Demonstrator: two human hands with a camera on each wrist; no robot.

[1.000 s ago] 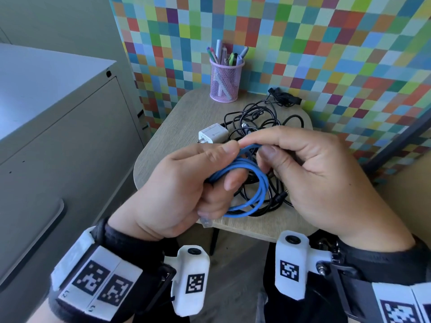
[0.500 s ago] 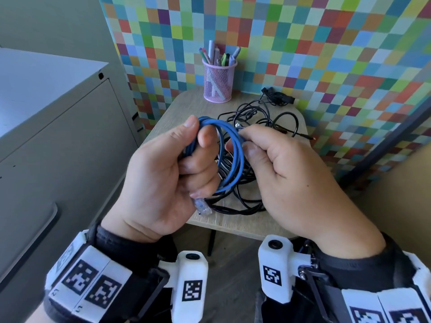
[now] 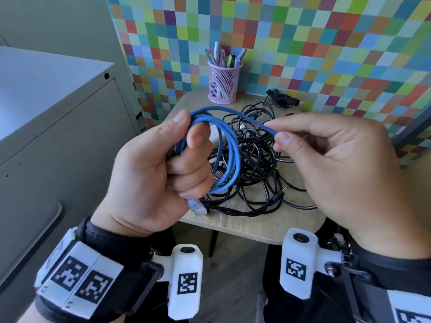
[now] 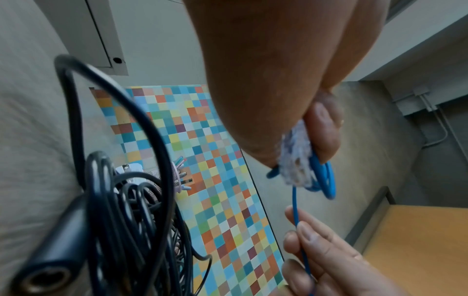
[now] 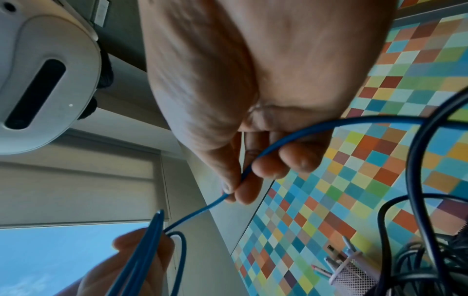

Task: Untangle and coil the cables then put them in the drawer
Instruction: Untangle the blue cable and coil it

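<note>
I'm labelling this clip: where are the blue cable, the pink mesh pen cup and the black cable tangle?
blue cable (image 3: 229, 157): head view, coil's right side.
pink mesh pen cup (image 3: 224, 83): head view, mesh wall.
black cable tangle (image 3: 254, 173): head view, pile's middle.

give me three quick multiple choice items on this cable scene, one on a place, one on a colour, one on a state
1. Where does the pink mesh pen cup stand?
A. at the table's back edge by the chequered wall
B. on the grey cabinet
C. on the floor

2. What colour is the thin round cable coiled in the left hand?
A. black
B. blue
C. white

3. How does the right hand hold that cable?
A. flat palm under it
B. not touching
C. pinch grip on one strand

Answers: 1 A, the cup stands against the wall; 2 B, blue loops; 3 C, thumb and finger close on the strand.
</note>
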